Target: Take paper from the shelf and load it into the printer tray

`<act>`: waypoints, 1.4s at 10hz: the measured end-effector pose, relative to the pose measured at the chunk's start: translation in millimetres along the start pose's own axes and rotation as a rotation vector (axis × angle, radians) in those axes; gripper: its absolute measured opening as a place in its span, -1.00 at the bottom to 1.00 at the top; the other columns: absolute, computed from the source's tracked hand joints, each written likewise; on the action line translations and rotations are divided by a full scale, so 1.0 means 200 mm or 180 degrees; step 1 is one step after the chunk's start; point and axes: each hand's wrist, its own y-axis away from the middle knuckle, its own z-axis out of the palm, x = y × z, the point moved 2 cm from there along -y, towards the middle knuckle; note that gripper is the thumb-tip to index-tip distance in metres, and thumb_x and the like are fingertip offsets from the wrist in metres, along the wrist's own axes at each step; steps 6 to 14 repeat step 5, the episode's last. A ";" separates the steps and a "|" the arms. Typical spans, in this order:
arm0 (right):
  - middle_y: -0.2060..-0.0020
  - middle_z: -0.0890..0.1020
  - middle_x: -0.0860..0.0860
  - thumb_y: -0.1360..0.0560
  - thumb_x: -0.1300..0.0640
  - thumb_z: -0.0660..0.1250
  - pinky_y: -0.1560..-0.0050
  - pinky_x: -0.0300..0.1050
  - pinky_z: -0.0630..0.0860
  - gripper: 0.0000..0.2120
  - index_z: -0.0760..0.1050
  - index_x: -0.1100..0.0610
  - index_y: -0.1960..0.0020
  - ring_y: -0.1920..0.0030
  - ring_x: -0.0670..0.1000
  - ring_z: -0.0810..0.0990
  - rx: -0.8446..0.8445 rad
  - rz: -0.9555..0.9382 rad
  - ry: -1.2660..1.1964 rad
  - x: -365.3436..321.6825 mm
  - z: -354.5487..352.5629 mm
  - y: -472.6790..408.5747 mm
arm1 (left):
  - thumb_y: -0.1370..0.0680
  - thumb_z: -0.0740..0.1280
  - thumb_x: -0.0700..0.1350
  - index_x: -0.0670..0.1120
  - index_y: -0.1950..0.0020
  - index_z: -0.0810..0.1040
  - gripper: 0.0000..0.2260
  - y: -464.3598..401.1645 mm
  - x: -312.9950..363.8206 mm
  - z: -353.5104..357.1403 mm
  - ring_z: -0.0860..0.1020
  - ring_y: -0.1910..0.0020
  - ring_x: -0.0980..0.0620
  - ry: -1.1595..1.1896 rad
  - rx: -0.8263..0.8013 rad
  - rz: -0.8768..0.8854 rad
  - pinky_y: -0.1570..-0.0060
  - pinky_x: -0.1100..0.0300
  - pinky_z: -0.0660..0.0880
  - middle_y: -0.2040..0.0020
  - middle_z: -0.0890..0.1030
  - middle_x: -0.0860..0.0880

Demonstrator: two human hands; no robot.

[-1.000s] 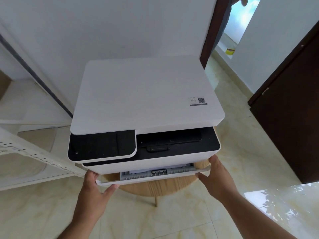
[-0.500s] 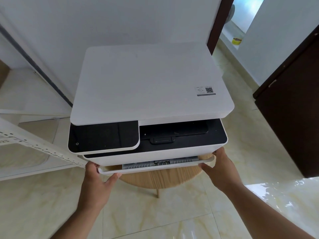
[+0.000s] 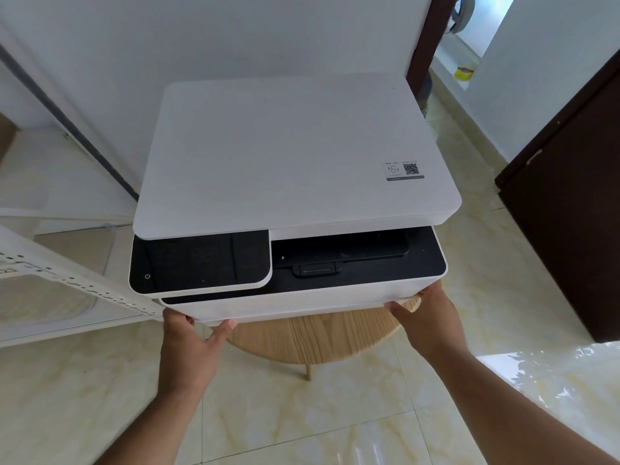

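Hands, left (image 3: 188, 347) and right (image 3: 427, 322), pressed open against printer tray (image 3: 295, 308) front edge, holding nothing.

Both forearms bare, no sleeves/watch/rings visible on left hand (image 3: 188, 350) or right hand (image 3: 431, 322).

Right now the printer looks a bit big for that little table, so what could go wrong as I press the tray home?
The printer overhangs the round wooden table, so a hard push from the left hand and right hand could shift or tip it. Fingertips at the tray front's ends could get pinched.
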 end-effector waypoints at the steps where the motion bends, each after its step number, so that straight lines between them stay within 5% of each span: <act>1: -0.29 0.69 0.01 -0.46 0.03 0.59 -0.07 0.12 0.67 -0.33 0.35 -0.03 -0.47 -0.19 0.17 0.69 0.0043 0.0026 -0.0022 0.01 0.01 -0.01 | -0.35 0.67 -0.08 0.02 -0.22 0.35 -0.38 0.00 0.01 0.00 0.61 -0.17 -0.07 -0.0008 0.0049 -0.0039 -0.15 -0.05 0.59 -0.15 0.63 -0.05; 4: -0.36 0.65 0.03 -0.52 -0.03 0.51 -0.15 0.15 0.64 -0.36 0.34 0.00 -0.51 -0.29 0.18 0.66 -0.0154 -0.0080 0.0291 0.01 -0.03 0.01 | -0.48 0.55 -0.05 -0.05 -0.21 0.38 -0.56 0.03 0.08 -0.04 0.61 -0.21 -0.17 -0.0309 -0.0050 -0.0116 -0.07 -0.02 0.56 -0.22 0.61 -0.10; 5: -0.26 0.70 0.03 -0.59 -0.06 0.41 -0.13 0.05 0.64 -0.54 0.43 0.07 -0.41 -0.21 0.12 0.68 -0.0175 -0.0052 0.0461 0.05 -0.14 0.06 | -0.54 0.47 -0.04 0.00 -0.24 0.41 -0.64 0.08 0.11 -0.14 0.58 -0.31 -0.06 -0.0244 -0.0048 -0.0048 -0.09 -0.03 0.56 -0.30 0.57 -0.03; 14: -0.26 0.70 0.03 -0.59 -0.06 0.41 -0.13 0.05 0.64 -0.54 0.43 0.07 -0.41 -0.21 0.12 0.68 -0.0175 -0.0052 0.0461 0.05 -0.14 0.06 | -0.54 0.47 -0.04 0.00 -0.24 0.41 -0.64 0.08 0.11 -0.14 0.58 -0.31 -0.06 -0.0244 -0.0048 -0.0048 -0.09 -0.03 0.56 -0.30 0.57 -0.03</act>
